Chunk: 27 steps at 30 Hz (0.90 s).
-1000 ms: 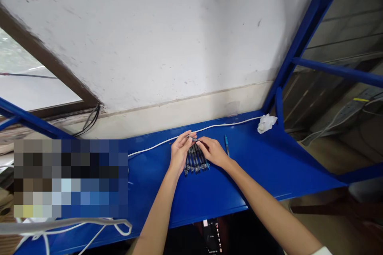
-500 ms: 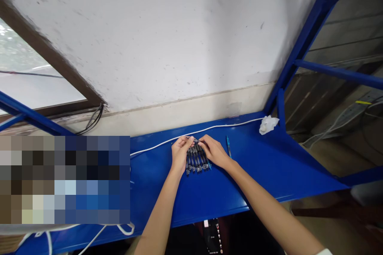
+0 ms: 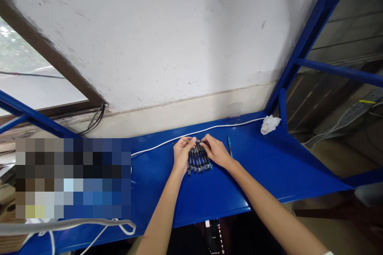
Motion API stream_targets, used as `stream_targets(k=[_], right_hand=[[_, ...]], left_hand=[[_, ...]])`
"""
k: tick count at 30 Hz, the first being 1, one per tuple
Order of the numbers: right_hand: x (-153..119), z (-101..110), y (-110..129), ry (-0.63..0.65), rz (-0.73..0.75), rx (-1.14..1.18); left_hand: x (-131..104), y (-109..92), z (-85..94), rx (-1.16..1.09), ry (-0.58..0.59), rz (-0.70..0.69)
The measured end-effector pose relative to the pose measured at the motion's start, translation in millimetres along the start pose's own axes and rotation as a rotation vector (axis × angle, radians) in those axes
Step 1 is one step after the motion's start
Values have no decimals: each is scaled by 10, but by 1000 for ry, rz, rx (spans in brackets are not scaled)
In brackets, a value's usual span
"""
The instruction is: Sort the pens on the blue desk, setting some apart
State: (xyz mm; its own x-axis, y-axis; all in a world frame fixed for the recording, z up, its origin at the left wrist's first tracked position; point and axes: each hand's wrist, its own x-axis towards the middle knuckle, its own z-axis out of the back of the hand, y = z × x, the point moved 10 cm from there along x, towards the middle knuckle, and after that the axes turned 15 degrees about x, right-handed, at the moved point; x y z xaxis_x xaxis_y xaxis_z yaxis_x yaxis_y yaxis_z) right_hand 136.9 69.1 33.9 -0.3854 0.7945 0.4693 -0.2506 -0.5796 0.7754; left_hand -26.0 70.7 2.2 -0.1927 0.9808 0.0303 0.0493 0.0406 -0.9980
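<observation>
Several black pens (image 3: 198,161) lie side by side in a row on the blue table (image 3: 209,195), with clear, shiny pieces at their near ends. At the far end of the row, my left hand (image 3: 181,154) and my right hand (image 3: 216,151) come close together. Their fingers pinch a thin dark pen (image 3: 198,141) held crosswise between them. Its ends are partly hidden by the fingers. A bit of light blue shows at the row's near right corner. Just right of my right hand lies a blue pen (image 3: 229,146) by itself.
A white cable (image 3: 215,126) runs along the table's back to a crumpled white wad (image 3: 270,124). Blue frame posts (image 3: 302,44) rise at the right. A blurred-out patch and more white cables (image 3: 98,226) are at the left. A phone (image 3: 214,237) is below the table's front edge.
The view has shifted slightly. My fingers have moved a little around the dark pen, still pinching it above the row.
</observation>
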Motion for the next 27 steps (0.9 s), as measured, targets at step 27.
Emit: stream_targets(k=[27], right_hand=[[-1,96,-19,-49,-6,-65]], left_hand=[[45,2,156,-55,-72,17]])
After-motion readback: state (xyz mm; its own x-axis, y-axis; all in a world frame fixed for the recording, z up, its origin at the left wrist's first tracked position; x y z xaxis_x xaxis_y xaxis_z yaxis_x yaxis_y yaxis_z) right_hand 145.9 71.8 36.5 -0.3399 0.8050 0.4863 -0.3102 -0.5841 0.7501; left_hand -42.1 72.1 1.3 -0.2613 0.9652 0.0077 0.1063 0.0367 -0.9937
